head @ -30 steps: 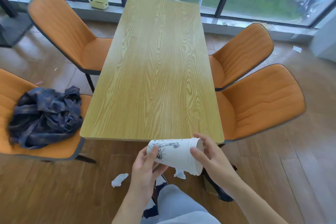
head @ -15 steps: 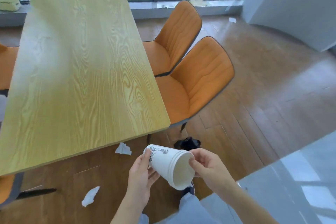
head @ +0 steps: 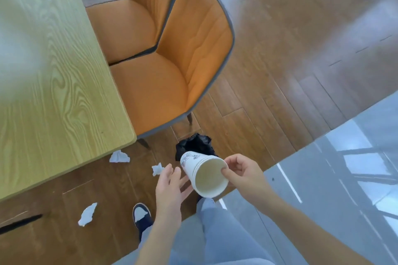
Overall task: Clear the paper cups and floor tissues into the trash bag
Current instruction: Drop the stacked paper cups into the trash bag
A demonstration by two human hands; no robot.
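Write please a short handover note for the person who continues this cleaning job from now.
Right hand: pinches the rim of the stacked paper cups, held tilted, mouth toward the camera.
Left hand: open beside the cups, holding nothing.
Black trash bag: on the floor just beyond the cups.
Done: table shows no cups.
Left: drop the cups in the bag; collect three floor tissues.

Matt white paper cups, crinkled glossy black plastic trash bag, grained wood table, glossy wood floor, stitched orange chair upholstery
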